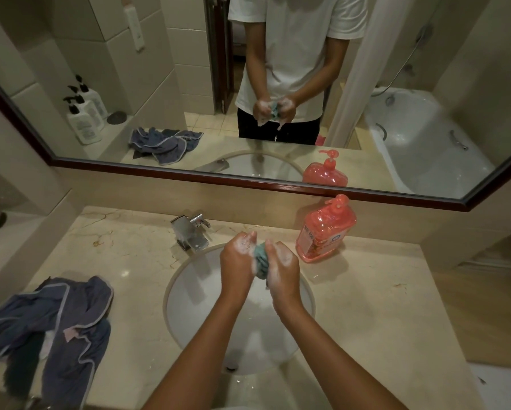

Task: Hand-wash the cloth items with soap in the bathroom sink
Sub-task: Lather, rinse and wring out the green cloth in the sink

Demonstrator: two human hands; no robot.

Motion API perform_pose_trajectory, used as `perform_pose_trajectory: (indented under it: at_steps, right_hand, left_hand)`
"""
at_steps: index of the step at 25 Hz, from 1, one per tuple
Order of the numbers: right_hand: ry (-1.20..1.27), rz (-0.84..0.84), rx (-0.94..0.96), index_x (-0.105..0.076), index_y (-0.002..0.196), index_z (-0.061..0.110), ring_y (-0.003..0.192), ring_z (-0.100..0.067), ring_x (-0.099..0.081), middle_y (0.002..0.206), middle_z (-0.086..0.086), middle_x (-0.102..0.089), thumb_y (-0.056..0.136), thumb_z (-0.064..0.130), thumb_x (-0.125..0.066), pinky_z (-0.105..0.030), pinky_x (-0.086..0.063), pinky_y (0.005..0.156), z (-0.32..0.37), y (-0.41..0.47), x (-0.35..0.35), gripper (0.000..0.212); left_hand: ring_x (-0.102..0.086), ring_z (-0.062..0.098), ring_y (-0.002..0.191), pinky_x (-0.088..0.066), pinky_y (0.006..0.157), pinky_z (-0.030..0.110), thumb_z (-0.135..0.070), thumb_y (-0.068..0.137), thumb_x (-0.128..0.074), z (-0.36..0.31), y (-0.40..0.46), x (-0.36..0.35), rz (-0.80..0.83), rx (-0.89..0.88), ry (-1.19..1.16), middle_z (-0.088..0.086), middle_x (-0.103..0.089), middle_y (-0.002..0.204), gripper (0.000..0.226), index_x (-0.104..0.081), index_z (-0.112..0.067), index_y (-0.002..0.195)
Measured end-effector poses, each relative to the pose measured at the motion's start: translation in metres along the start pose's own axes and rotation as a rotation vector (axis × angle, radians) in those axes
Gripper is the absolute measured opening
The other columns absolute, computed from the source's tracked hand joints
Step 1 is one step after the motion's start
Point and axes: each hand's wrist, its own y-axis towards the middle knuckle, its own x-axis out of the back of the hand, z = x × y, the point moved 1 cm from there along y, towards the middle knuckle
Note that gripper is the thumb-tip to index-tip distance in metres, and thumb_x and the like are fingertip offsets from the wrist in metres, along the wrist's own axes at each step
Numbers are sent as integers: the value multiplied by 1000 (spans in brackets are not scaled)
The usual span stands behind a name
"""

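Left hand (239, 255): we grip the teal cloth (261, 261), fingers curled, soapy.
Right hand (283, 269): ours grips it too, over the sink (177, 291).

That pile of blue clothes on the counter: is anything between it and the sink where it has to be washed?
Nothing visible does. The blue clothes lie on bare counter left of the sink. Both hands, left hand and right hand, are busy over the basin gripping a soapy teal cloth.
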Motion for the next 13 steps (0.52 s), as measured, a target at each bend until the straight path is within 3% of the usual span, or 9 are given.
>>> perform_pose_trajectory:
  at_steps: [2, 4, 7, 9, 11, 13]
  right_hand:
    - [43, -95, -35, -59, 70, 14, 54, -9, -58, 58, 6, -58, 104, 27, -53, -23, -45, 51, 4, 10, 1, 37]
    - [88, -189, -98, -55, 63, 18, 57, -14, -57, 53, 8, -56, 104, 25, -54, -29, -46, 60, 5, 24, 4, 41]
    - [59, -153, -111, -55, 62, 21, 62, -20, -58, 57, 3, -56, 103, 36, -53, -41, -48, 65, -4, 32, 7, 44]
    - [43, -57, -92, -58, 68, 24, 58, -17, -55, 60, 2, -57, 102, 46, -49, -35, -44, 56, -9, 24, 5, 42]
    - [89, 14, -88, -63, 80, 20, 50, -7, -54, 62, 4, -58, 106, 39, -47, -24, -40, 45, -7, 9, 3, 37]
    - [128, 12, -91, -64, 87, 9, 48, -4, -55, 62, 3, -59, 107, 31, -46, -18, -38, 40, -4, -1, 0, 35]
  left_hand:
    - [-52, -3, 52, -41, 57, 18, -11, 104, -53, -7, -10, -6, 82, 27, -116, -10, -56, 55, 36, -62, -8, 70]
    - [-52, -4, 48, -39, 52, 13, -11, 105, -52, -14, -18, -11, 153, 10, -147, -13, -56, 49, 41, -56, -16, 65]
    - [-54, -4, 46, -38, 47, 9, -13, 105, -52, -22, -18, -10, 152, -33, -153, -11, -53, 50, 42, -52, -20, 64]
    - [-57, -3, 52, -42, 52, 9, -15, 105, -52, -21, -12, -4, 50, -53, -131, -10, -57, 61, 37, -55, -20, 69]
    - [-58, -1, 58, -44, 56, 11, -21, 106, -51, -15, -5, 0, -29, -39, -84, -6, -59, 67, 33, -56, -17, 74]
    - [-57, 1, 59, -44, 55, 13, -25, 107, -49, -10, -3, -2, -8, -7, -64, -3, -58, 67, 35, -54, -18, 73]
